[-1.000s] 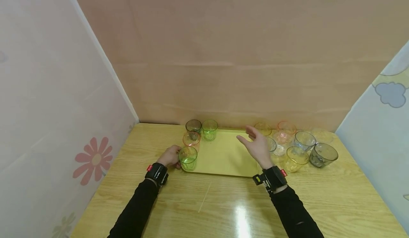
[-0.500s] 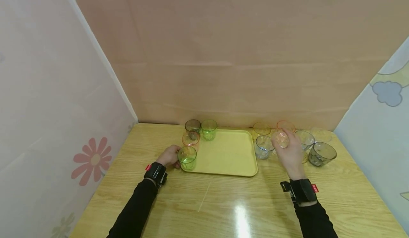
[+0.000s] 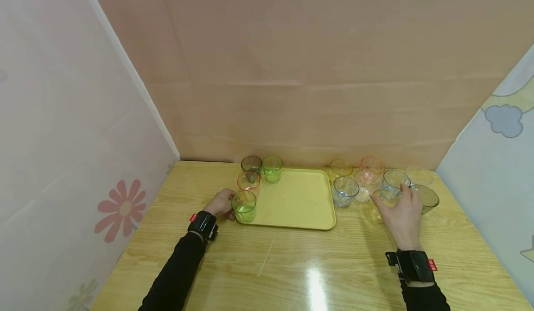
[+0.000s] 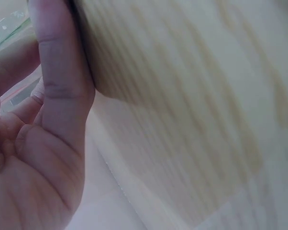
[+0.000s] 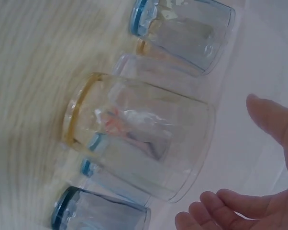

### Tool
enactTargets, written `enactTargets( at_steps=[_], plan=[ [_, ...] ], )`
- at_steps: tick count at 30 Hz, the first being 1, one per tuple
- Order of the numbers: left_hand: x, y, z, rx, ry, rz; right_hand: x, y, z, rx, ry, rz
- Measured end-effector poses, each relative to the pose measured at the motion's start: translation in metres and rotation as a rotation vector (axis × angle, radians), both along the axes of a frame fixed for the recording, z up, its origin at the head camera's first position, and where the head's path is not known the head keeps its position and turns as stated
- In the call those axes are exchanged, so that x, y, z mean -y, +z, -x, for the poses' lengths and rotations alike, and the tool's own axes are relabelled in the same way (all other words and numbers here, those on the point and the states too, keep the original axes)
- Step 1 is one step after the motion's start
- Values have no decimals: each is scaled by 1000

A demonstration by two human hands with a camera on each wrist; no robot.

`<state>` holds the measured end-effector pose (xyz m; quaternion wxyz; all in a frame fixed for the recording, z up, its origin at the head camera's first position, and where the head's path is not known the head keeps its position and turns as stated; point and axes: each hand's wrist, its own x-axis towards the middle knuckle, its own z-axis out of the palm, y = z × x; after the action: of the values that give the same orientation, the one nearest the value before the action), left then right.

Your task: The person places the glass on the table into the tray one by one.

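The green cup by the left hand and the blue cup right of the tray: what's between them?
Only bare tray floor lies between the green cup and the blue cup; the head view shows it.

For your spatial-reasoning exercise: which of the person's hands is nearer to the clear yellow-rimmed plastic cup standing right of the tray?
Right. The right hand reaches just beside the clear yellow-rimmed plastic cup, palm open toward it. The left hand is across the yellow tray, holding a green plastic cup.
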<state>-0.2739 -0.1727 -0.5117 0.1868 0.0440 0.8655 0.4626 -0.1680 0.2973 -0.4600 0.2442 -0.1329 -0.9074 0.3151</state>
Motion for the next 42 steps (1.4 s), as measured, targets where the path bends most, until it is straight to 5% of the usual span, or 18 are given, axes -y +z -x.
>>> enactTargets(
  at_steps=[9,16,26,42],
  plan=[
    [1,-1,1,12,7,-16,-8,-9,-7,130,17,-13],
    [2,-1,1,24,6,-28,-13,-17,-5,148,39,1],
    [2,-2,1,8,0,-33,-19,-21,-1,311,77,141],
    [0,-4,3,16,17,-12,-18,-24,1,199,83,290]
  ],
)
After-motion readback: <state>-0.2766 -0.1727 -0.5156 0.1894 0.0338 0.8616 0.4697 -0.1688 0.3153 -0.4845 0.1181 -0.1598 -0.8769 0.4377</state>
